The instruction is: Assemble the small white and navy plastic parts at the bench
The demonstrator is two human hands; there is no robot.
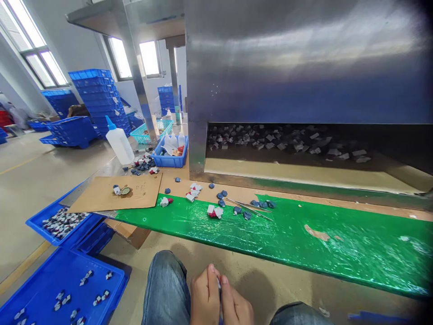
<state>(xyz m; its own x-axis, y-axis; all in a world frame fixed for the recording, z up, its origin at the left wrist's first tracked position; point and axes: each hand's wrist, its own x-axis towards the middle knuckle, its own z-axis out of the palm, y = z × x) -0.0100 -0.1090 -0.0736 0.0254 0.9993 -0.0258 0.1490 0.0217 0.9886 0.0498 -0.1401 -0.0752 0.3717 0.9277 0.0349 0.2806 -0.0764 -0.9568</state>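
Note:
My left hand (205,295) and my right hand (235,302) are pressed together between my knees, below the table edge. Both are closed around something small; only a thin light sliver of it shows between the fingers. Beyond them, on the green-covered table (203,230), lie a red and white piece (214,211), another white and red piece (165,201) and a white cluster (193,192). Several dark blue pieces (247,215) are scattered beside metal tweezers (252,209).
A metal housing (304,67) rises behind the table, with many pieces inside its opening. Cardboard (98,192), a white bottle (120,144) and a blue basket (170,160) stand left. Blue trays (50,280) with pieces sit lower left.

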